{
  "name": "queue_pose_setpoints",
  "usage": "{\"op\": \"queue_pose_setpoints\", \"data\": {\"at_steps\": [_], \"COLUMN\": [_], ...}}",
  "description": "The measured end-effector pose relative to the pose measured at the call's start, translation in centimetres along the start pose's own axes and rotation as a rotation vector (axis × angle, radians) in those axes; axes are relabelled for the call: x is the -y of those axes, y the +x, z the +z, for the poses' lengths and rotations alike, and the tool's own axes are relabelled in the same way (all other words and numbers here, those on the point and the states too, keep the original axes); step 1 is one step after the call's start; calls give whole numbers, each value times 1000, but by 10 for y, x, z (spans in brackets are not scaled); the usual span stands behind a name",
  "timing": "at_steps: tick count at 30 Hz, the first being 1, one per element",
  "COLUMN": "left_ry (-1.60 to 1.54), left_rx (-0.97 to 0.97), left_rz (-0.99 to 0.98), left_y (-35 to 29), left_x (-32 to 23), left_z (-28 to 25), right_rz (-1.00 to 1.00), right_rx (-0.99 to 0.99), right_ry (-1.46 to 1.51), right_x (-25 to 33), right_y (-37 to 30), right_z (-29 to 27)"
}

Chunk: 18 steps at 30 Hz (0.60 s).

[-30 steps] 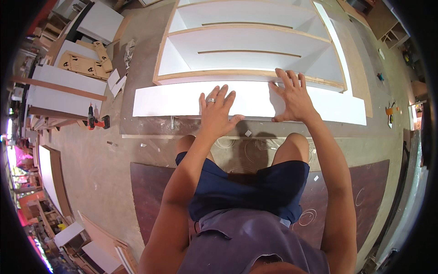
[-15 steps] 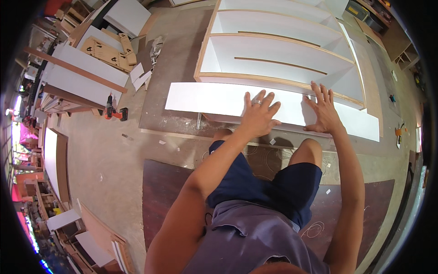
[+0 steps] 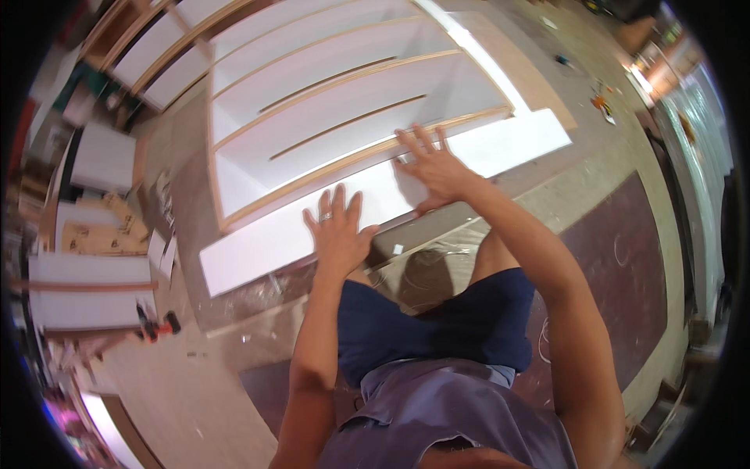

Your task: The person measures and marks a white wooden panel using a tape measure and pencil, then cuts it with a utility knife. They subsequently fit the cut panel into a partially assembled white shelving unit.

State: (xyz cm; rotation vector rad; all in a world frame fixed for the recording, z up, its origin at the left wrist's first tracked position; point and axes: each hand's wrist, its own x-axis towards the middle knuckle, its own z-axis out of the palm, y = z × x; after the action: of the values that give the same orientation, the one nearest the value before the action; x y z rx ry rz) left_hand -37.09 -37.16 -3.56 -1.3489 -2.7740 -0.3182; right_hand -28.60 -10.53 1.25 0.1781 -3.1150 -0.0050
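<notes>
A long white board (image 3: 262, 252) lies along the front edge of a white shelf unit (image 3: 312, 117) with light wood edges, which rests on its back. Both of my hands are on the board. My left hand (image 3: 340, 233) lies flat with fingers spread, a ring on one finger, left of the board's middle. Farther right, my right hand (image 3: 437, 173) is spread too, its fingertips reaching the board's far edge by the unit. Neither hand holds anything. Thin brown slots or strips run across the unit's inner panels.
At left a cordless drill (image 3: 158, 324) stands on the floor near stacked white panels (image 3: 94, 306). Dark brown sheets (image 3: 613, 273) lie on the floor around my legs. An orange-handled tool (image 3: 601, 105) lies at far right. Another shelf unit (image 3: 176, 70) stands at the upper left.
My view has turned, so the unit and board now slant up to the right. Both hands stay spread on the board and appear somewhat farther left along it.
</notes>
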Motion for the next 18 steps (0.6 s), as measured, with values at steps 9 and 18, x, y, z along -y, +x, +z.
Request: {"op": "queue_pose_setpoints", "data": {"at_steps": [9,18], "left_ry": [92,152], "left_rx": [62,-150], "left_rz": [49,26], "left_y": [6,8], "left_x": [-4,-25], "left_z": [-6,-27], "right_rz": [37,222], "right_rx": [-145,-893], "right_ry": [83,388], "right_x": [-1,65], "right_y": [-6,-73], "right_z": [13,27]}}
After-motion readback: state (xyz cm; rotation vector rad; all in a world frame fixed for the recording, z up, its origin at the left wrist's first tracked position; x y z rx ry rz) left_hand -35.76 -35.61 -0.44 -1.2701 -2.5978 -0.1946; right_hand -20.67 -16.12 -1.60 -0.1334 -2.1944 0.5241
